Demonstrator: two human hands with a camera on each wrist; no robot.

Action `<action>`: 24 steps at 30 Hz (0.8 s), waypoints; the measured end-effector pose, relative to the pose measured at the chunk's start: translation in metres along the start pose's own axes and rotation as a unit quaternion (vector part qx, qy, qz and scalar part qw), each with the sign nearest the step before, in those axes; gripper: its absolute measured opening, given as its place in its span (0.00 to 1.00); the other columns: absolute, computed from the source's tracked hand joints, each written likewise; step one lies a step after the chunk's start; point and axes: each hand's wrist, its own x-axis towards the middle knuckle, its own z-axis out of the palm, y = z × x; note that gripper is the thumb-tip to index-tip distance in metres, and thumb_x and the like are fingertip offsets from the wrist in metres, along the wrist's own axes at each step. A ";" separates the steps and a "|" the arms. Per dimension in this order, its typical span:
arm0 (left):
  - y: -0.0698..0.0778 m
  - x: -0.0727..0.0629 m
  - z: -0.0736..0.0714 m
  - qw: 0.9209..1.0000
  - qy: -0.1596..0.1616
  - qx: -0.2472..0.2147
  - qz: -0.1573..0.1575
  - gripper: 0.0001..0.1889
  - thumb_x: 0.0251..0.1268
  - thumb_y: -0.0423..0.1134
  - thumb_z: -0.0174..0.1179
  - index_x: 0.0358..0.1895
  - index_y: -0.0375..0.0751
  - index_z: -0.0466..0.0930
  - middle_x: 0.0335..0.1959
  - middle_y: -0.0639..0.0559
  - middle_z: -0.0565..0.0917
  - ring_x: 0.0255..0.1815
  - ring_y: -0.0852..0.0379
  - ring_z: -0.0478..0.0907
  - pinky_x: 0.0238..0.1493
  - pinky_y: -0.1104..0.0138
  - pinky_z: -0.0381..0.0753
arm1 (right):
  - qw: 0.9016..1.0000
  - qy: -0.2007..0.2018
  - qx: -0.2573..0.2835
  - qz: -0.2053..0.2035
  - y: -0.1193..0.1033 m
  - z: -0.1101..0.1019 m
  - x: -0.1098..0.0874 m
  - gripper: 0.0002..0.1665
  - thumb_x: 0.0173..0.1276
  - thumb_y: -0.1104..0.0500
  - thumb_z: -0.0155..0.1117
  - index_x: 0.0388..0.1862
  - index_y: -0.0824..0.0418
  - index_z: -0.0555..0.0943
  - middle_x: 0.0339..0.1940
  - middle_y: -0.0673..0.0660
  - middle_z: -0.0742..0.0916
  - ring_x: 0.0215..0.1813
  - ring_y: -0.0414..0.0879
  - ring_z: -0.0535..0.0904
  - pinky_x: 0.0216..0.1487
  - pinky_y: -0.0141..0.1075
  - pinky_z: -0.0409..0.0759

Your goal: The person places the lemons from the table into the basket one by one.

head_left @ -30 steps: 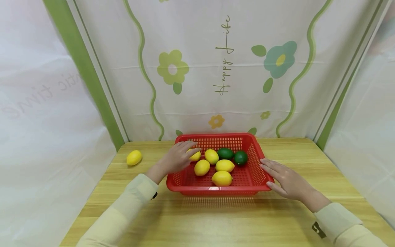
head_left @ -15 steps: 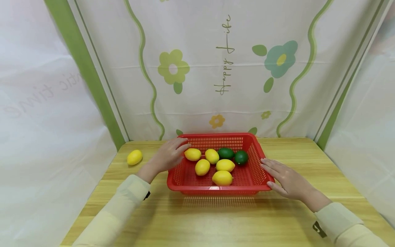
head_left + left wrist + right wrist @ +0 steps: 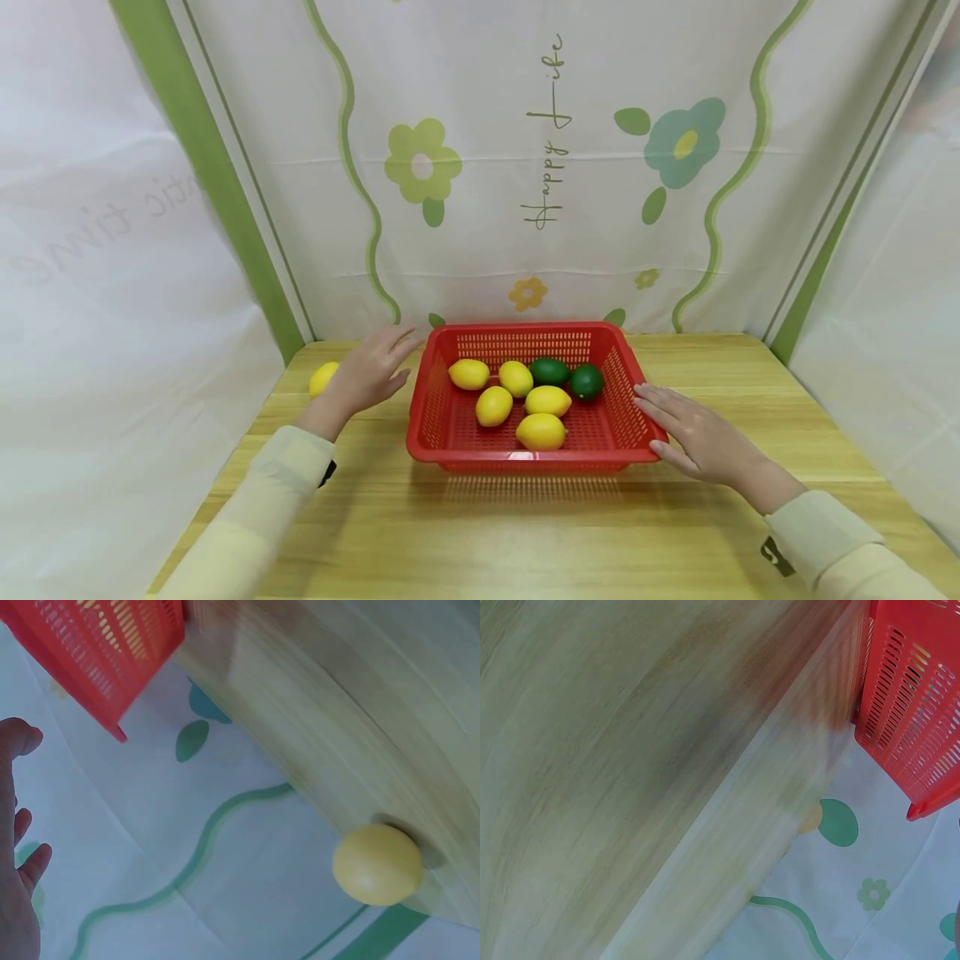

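Observation:
My left hand hovers with loosely extended fingers between the basket's left side and a lone lemon, which it partly covers in the head view. The left wrist view shows that lemon whole on the wood, away from the fingers. On the table stands a red plastic basket holding several yellow lemons and two dark green fruits. Straight fingers of my right hand rest on the basket's right rim. In the right wrist view the basket wall shows at upper right.
A wooden table lies under everything. Behind it hangs a white curtain printed with flowers and lettering. More white sheeting closes off the left, and a similar sheet the right.
My left hand has left the lemon at the basket's back left and moved out leftward past the rim, towards the lone lemon. The right hand has stayed at the basket.

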 end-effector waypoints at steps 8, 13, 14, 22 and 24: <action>-0.020 -0.027 -0.009 0.998 -0.015 0.025 -0.052 0.32 0.43 0.29 0.74 0.57 0.30 0.74 0.55 0.29 0.76 0.53 0.34 0.75 0.52 0.46 0.78 | 1.000 -0.003 0.000 -0.002 0.001 0.000 -0.001 0.38 0.78 0.40 0.42 0.63 0.72 0.73 0.65 0.67 0.76 0.64 0.61 0.72 0.74 0.32 0.48; -0.035 -0.045 -0.009 0.997 0.000 0.034 -0.073 0.32 0.39 0.27 0.74 0.54 0.27 0.74 0.53 0.28 0.76 0.51 0.32 0.75 0.48 0.43 0.77 | 1.000 -0.002 -0.002 -0.002 0.000 0.000 -0.001 0.38 0.78 0.40 0.40 0.64 0.72 0.73 0.65 0.67 0.75 0.64 0.61 0.71 0.74 0.33 0.48; -0.037 -0.048 -0.010 0.996 0.001 0.039 -0.078 0.32 0.39 0.27 0.74 0.54 0.27 0.74 0.52 0.28 0.76 0.51 0.32 0.75 0.48 0.43 0.77 | 1.000 -0.003 -0.002 -0.002 0.000 0.000 -0.001 0.38 0.78 0.39 0.40 0.64 0.72 0.73 0.65 0.67 0.75 0.64 0.61 0.71 0.74 0.33 0.48; -0.051 -0.075 -0.013 0.990 -0.017 0.055 -0.130 0.33 0.40 0.30 0.75 0.55 0.27 0.74 0.50 0.28 0.77 0.47 0.32 0.76 0.45 0.43 0.78 | 1.000 -0.001 -0.004 -0.007 0.001 0.001 -0.001 0.37 0.77 0.40 0.44 0.63 0.72 0.74 0.64 0.67 0.76 0.64 0.61 0.71 0.74 0.33 0.49; -0.053 -0.080 -0.013 0.989 -0.021 0.053 -0.138 0.33 0.40 0.30 0.75 0.55 0.27 0.74 0.50 0.29 0.77 0.48 0.32 0.76 0.45 0.43 0.78 | 1.000 -0.002 -0.004 -0.006 0.001 0.001 -0.002 0.37 0.77 0.41 0.45 0.63 0.72 0.74 0.65 0.67 0.76 0.64 0.61 0.71 0.74 0.33 0.49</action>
